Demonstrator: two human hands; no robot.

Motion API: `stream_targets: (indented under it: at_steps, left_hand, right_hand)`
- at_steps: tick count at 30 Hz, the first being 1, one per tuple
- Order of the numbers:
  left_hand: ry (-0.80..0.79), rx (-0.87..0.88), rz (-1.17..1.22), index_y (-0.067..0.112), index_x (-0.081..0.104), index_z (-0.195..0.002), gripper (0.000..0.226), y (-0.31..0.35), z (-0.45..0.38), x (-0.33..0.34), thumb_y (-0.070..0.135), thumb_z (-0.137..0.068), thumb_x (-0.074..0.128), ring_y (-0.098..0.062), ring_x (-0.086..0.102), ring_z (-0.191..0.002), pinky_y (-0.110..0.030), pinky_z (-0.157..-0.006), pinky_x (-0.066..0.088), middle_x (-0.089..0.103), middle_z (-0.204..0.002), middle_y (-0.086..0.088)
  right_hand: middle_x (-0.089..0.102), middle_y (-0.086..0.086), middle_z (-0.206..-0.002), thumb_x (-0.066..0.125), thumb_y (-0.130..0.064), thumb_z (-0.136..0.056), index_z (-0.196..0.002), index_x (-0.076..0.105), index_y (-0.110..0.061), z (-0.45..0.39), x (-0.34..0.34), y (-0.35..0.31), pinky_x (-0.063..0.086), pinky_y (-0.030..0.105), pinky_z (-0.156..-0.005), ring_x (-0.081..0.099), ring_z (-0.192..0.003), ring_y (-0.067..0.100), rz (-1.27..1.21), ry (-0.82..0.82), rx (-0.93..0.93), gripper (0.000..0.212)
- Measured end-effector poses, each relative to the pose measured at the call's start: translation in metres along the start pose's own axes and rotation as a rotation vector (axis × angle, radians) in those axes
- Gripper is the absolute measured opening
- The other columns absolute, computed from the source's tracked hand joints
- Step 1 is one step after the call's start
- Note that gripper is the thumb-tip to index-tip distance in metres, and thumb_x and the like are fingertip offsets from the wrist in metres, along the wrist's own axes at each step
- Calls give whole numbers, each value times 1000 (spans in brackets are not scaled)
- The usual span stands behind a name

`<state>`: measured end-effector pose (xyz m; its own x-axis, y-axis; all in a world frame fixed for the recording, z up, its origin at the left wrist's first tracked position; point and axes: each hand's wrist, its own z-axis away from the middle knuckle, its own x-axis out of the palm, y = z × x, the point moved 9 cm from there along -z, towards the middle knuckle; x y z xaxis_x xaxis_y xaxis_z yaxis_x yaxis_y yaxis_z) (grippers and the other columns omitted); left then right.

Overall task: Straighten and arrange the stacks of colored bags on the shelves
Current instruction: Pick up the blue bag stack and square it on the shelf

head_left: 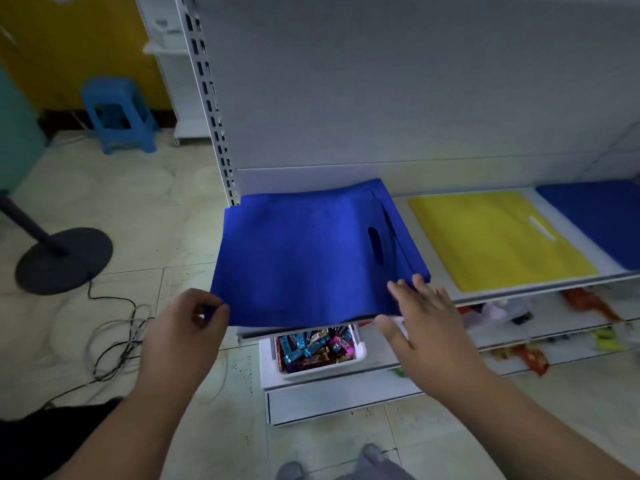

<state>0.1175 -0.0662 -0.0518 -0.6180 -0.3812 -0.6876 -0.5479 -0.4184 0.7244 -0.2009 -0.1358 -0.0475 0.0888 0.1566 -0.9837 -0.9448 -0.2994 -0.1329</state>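
The blue stack (304, 251) lies at the centre of the frame, on the left end of the white shelf (540, 284). Its surface is deep, saturated blue and slightly rumpled, with an oval die-cut handle slot near its right edge. The near edge overhangs the shelf front, and the near left corner projects past the shelf end.

The left hand (187, 327) sits at the lower left of the stack. Its fingers are curled and pinch the near left corner of the blue fabric between thumb and fingertips.

The right hand (422, 317) sits at the near right corner. Its fingers are straight and slightly spread, lying on top of the blue stack, while the thumb extends below the near edge (whether it touches the underside cannot be told).

The yellow stack (495, 237) lies flat to the right, just beside the blue one, with a pale handle slot. A second blue stack (595, 216) lies at the right edge of the frame.

Below centre, a white bin (358, 356) holds wrapped snack bars.
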Motion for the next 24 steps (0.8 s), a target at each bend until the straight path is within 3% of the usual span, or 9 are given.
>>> stream_targets:
  at_steps: [3,7,9,11,14,18,20,22,24]
  left_hand:
    - [-136,-67,114,36,55,-103,23,-3,-15,11,23,-87,65,-20,65,-71,-34,-57,51,62,-94,9]
    - [-242,-99,139,37,60,-97,30,-2,-18,16,9,-86,58,-27,59,-61,-34,-56,47,63,-84,-4]
    - [-318,-145,162,39,65,-88,36,-9,-11,17,5,-86,55,-25,52,-59,-36,-59,46,61,-80,-6]
    - [-412,-165,158,37,69,-81,38,-14,-6,21,2,-86,54,-24,51,-61,-38,-62,45,58,-79,-8]
    - [-451,-145,127,35,70,-79,39,-15,-6,21,0,-87,53,-23,50,-61,-37,-62,43,59,-77,-7]
    - [-335,-66,57,42,70,-83,37,-5,1,11,10,-92,54,-32,58,-61,-32,-59,47,68,-80,1]
    - [-222,-8,-68,45,65,-83,33,4,12,0,18,-96,52,-20,60,-64,-27,-54,44,67,-81,9]
    - [-127,11,-105,49,61,-86,30,13,27,-11,23,-97,50,-11,60,-68,-29,-57,47,65,-83,18]
    - [-73,13,-96,54,58,-90,30,21,41,-14,26,-97,50,-7,59,-71,-31,-61,50,63,-85,24]
  right_hand:
    - [54,10,-138,36,-57,-94,-143,44,-14,-7,-23,30,39,41,-100,48,-126,28,-161,199,176,66]
    - [56,3,-120,66,-38,-89,-134,51,-19,-27,-22,44,45,30,-81,60,-92,17,-516,148,277,51]
    - [59,-1,-109,74,-31,-84,-129,51,-27,-33,-16,39,51,33,-76,62,-83,14,-669,77,261,51]
    - [61,0,-105,76,-25,-81,-129,48,-35,-42,-11,35,55,37,-74,64,-83,17,-742,-28,226,57]
    - [52,-3,-133,79,-22,-79,-133,44,-45,-60,-11,27,55,38,-88,60,-113,19,-742,-179,154,69]
    - [49,-10,-140,75,-15,-85,-134,51,-34,-73,-16,3,43,25,-101,53,-121,11,-636,-253,-27,58]
    - [49,-12,-144,71,-22,-89,-138,51,-32,-73,-24,2,37,22,-101,46,-130,9,-565,-177,-70,54]
    - [47,-12,-146,66,-31,-92,-141,48,-35,-64,-31,11,41,14,-90,54,-126,14,-554,-93,-76,52]
    - [51,-12,-143,62,-34,-94,-142,47,-39,-50,-37,27,40,5,-67,66,-108,19,-560,-19,-65,50]
